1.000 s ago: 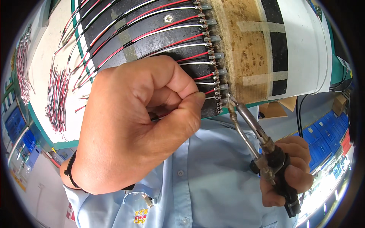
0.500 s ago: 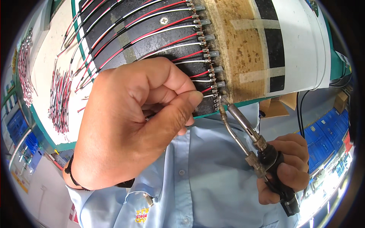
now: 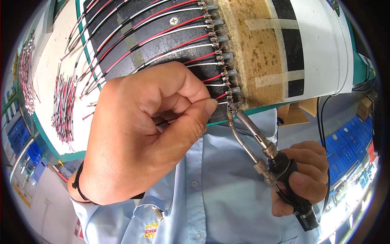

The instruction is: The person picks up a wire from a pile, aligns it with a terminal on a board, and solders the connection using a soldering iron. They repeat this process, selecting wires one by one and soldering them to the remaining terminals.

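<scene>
My left hand (image 3: 142,130) fills the middle, thumb and forefinger pinched on a thin wire (image 3: 162,122) at the near end of a row of red and white wires (image 3: 162,36) lying across a black fixture board (image 3: 134,24). Each wire ends in a small metal terminal (image 3: 225,73) along the board's brown, scorched strip (image 3: 254,53). My right hand (image 3: 302,177), low right, grips a black-handled soldering iron (image 3: 260,142). Its two metal prongs meet at the lowest terminal (image 3: 230,106), just right of my left thumb tip.
Bundles of red, white and black cut wires (image 3: 63,107) lie on the white bench top at left, with more at the far left (image 3: 26,77). A white panel (image 3: 325,44) sits right of the board. Blue bins (image 3: 345,150) and a black cable (image 3: 323,134) show at lower right.
The soldering iron's tip has moved a little down the terminal row toward its near end. My left hand keeps its pinch and has shifted slightly along with it.
</scene>
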Demonstrator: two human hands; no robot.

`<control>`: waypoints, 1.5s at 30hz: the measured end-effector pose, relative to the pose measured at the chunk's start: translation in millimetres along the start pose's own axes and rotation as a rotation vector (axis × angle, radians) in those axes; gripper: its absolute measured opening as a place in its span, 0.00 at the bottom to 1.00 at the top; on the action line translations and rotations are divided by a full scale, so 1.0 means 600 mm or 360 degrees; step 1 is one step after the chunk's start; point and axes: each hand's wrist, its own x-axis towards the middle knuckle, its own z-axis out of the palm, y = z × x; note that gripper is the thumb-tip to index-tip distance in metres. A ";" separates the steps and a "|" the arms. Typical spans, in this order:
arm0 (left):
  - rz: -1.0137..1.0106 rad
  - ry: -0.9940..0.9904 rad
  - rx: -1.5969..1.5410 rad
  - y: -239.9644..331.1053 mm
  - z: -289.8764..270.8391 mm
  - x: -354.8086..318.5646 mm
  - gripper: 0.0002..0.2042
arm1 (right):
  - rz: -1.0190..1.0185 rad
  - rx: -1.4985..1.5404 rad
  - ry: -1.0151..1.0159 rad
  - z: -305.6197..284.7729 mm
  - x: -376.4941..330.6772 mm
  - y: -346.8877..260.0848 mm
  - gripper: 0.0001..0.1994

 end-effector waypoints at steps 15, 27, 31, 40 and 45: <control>0.0058 0.0049 0.0016 -0.003 0.005 -0.001 0.03 | 0.0143 -0.0103 0.0151 0.007 0.005 -0.009 0.20; 0.0054 0.0084 0.0030 -0.003 0.008 -0.004 0.04 | 0.0148 -0.0125 0.0177 0.006 0.004 -0.008 0.21; 0.0069 0.0090 0.0070 -0.004 0.009 -0.005 0.05 | 0.0140 -0.0106 0.0162 0.007 0.005 -0.006 0.22; 0.0111 0.0102 0.0110 -0.004 0.012 -0.006 0.05 | 0.0106 -0.0051 0.0098 0.004 0.009 -0.002 0.22; 0.0076 0.0096 0.0110 -0.003 0.010 -0.007 0.05 | 0.0113 -0.0033 0.0091 0.003 0.009 -0.003 0.22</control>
